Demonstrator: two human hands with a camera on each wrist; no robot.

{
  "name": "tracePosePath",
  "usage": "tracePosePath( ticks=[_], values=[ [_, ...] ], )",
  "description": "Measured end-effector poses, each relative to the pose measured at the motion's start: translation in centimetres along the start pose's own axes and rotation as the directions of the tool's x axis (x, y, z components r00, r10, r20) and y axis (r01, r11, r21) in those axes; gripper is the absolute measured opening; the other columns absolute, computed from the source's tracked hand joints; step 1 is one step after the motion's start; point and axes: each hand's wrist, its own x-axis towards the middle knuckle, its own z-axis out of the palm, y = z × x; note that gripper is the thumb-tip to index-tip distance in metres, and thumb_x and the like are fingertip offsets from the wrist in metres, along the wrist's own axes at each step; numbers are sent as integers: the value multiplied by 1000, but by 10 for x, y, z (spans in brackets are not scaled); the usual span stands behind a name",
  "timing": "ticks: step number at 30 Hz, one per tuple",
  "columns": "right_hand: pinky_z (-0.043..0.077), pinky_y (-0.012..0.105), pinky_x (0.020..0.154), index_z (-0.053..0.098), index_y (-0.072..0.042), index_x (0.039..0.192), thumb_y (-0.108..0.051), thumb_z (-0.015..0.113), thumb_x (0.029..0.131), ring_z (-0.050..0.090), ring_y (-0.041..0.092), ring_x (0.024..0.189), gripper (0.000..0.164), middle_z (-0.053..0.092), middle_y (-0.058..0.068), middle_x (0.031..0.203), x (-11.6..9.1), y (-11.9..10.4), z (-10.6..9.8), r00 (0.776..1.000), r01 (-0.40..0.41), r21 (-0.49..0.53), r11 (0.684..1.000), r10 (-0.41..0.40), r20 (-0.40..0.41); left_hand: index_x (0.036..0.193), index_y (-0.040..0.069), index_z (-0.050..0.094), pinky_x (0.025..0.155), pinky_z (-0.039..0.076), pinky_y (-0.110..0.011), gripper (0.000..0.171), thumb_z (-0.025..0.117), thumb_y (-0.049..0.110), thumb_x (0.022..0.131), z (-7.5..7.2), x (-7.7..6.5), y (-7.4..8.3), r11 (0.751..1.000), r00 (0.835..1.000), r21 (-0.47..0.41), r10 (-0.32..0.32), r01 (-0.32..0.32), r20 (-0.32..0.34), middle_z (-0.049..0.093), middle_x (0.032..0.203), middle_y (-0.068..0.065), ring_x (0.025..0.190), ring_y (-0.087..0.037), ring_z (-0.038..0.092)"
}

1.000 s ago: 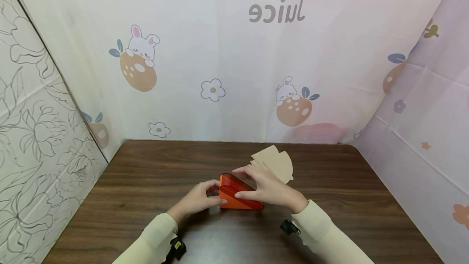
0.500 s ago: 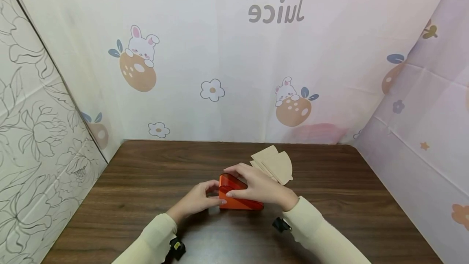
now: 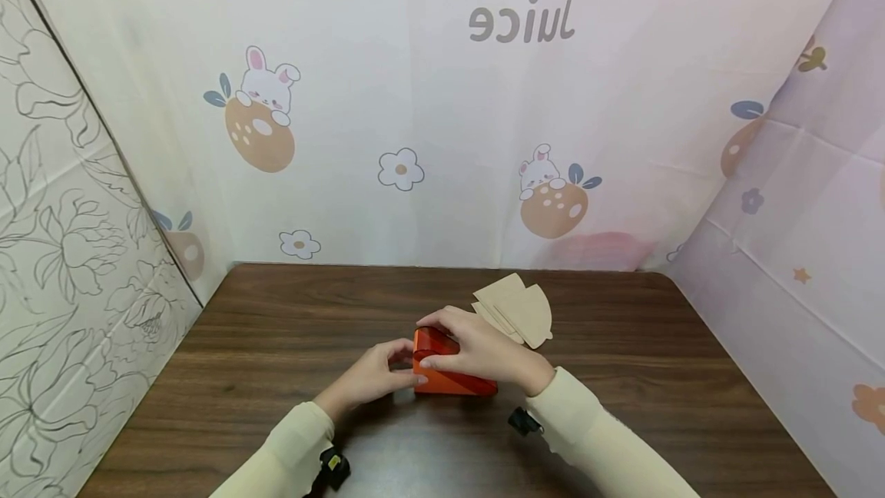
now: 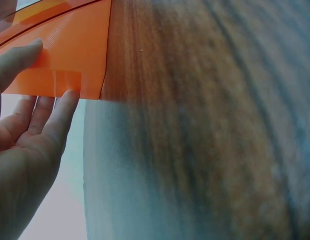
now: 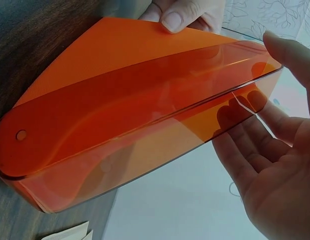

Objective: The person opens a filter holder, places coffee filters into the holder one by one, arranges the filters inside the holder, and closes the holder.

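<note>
one orange case (image 3: 454, 385) | left fingers (image 4: 63, 114) at end (right fingers (image 5: 235, 156) astride top)

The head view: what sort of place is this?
Perhaps a screened-off booth: rabbit-print cloth hangs behind a wood-grain table, and a flower-patterned panel stands at left.

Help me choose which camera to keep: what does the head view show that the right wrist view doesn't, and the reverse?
Only the head view: rabbit prints on the curtain and both sleeves.
Only the right wrist view: a round hole near one end of the transparent cover.
Both: the orange case, left hand, right hand and beige papers.
</note>
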Motion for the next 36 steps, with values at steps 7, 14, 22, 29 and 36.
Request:
tracePosePath(
  ticks=[7, 14, 22, 29, 36],
  values=[
    [53, 30, 87, 60, -13, 131, -25, 79, 89, 57, 9, 103, 47, 60, -6, 117, 1, 1, 1, 1000, -5, -12, 1000, 5, -6, 123, 15, 65, 93, 50, -40, 36, 77, 27, 91, 0, -1, 2, 1000, 1000, -7, -8, 8, 1, 68, 114, 4, 109, -17, 61],
    [53, 29, 86, 61, -13, 129, -24, 80, 88, 57, 9, 102, 46, 61, -6, 115, 1, 1, 0, 1000, -8, -17, 1000, 8, -15, 121, 16, 66, 95, 49, -45, 34, 77, 27, 91, -1, 0, 0, 1000, 1000, 11, -2, 2, -2, 68, 114, 4, 110, -17, 61],
    [53, 28, 85, 62, -13, 128, -25, 80, 88, 58, 9, 101, 45, 61, -5, 115, 2, 1, 1, 1000, -4, -28, 1000, 4, -17, 120, 17, 66, 93, 49, -42, 33, 77, 28, 91, 0, -1, 0, 1000, 1000, 10, -2, 2, -1, 68, 113, 5, 108, -16, 62],
    [53, 29, 86, 62, -12, 127, -24, 80, 88, 58, 10, 101, 45, 61, -5, 115, 1, -1, -1, 1000, -7, -16, 1000, 7, -10, 122, 17, 66, 92, 50, -41, 36, 77, 29, 90, 1, 0, -2, 1000, 1000, 2, -3, 3, -4, 68, 113, 5, 108, -17, 62],
    [54, 30, 85, 62, -13, 127, -24, 80, 88, 59, 10, 100, 45, 62, -6, 114, -1, -1, -6, 1000, -17, -11, 1000, 17, -17, 122, 16, 66, 94, 50, -43, 37, 77, 29, 90, 0, 0, -2, 1000, 1000, 1, 2, -2, -7, 68, 112, 6, 108, -18, 63]
  ],
)
